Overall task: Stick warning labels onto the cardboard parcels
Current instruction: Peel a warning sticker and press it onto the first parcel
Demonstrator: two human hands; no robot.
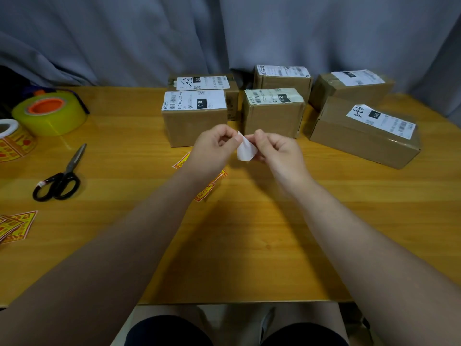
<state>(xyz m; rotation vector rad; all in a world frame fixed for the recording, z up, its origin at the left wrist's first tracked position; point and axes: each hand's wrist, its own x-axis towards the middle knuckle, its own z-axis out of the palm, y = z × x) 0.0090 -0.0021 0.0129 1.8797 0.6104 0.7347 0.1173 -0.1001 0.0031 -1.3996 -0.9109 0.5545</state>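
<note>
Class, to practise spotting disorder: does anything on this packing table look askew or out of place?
Two things. The large parcel at the right lies skewed, unlike the squarely set front boxes beside it. Loose warning labels lie scattered: some under the left forearm, others overlapping at the table's left edge.

Dim, soft overhead light; wide-angle bending at edges, slight blur.

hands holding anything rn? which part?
A small white paper slip, probably a label's backing side. The left hand and right hand each pinch its upper edge from opposite sides.
</note>
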